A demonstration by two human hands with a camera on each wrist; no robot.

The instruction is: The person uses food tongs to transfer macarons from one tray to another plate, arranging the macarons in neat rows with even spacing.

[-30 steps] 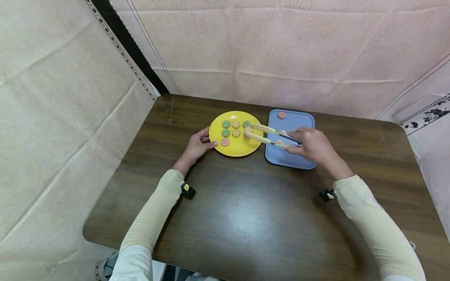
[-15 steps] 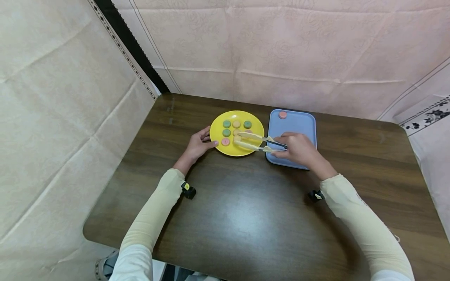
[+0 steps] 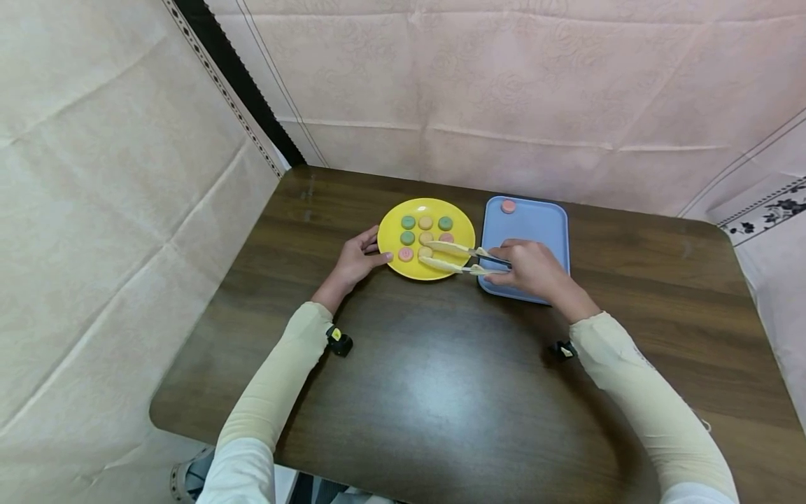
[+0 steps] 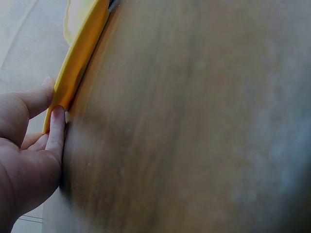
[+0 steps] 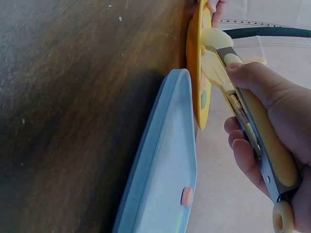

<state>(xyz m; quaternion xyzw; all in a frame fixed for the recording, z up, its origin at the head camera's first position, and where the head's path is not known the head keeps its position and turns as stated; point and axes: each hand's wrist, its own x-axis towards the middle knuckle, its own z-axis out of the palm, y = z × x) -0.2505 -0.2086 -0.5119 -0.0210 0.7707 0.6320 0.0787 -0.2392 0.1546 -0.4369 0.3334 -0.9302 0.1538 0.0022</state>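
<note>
My left hand (image 3: 352, 264) grips the left rim of a round yellow plate (image 3: 458, 217), thumb on the rim and a finger against its underside in the left wrist view. In my right hand (image 3: 536, 270) are cream-coloured tongs (image 5: 272, 141), held over the plate from the right. Their spread tips lie about a yellow disc (image 3: 425, 252) near the plate's front; whether they touch it cannot be told. Other small round discs lie in rows on the plate: green discs (image 3: 408, 222), yellow ones and pink discs (image 3: 406, 254).
A blue tray (image 3: 554, 222) stands just right of the plate, partly under my right hand. One pink disc (image 3: 508, 206) lies at its far left corner. Both rest on a dark wooden table (image 3: 409, 378), with a pale cloth (image 3: 535, 84) hanging behind.
The tongs have moved left and nearer to me, carrying a yellow disc from above a pink one to the plate's front middle. My left hand stays at the rim.
</note>
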